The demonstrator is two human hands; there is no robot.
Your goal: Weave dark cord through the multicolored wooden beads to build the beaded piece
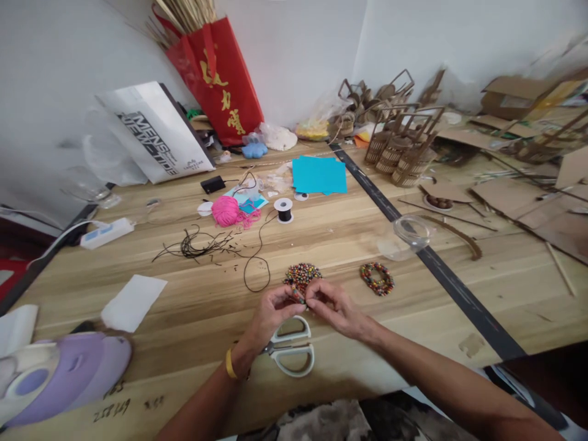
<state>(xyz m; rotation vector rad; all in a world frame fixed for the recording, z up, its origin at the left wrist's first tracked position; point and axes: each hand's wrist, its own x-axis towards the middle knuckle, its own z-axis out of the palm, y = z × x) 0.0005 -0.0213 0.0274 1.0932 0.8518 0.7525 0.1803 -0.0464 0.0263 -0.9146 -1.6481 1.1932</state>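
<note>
My left hand (271, 313) is closed in a pinch on a small string of coloured beads (298, 296). Fingertips meet there with my right hand (337, 309), also pinched, at the end of that string; what exactly it grips is too small to make out. Just behind the hands lies a pile of multicoloured beads (303, 272). To the right rests a coiled beaded bracelet (376, 279). White-handled scissors (296, 361) lie under my left wrist, their blades mostly hidden by it.
Black cord (197, 244) with cut bits lies left of a spool of black cord (284, 211). Behind are pink yarn (226, 211) and blue sheets (320, 175). A clear tape roll (412, 233) sits right, near small woven baskets (408, 160). A purple-and-white device (73, 375) stands front left.
</note>
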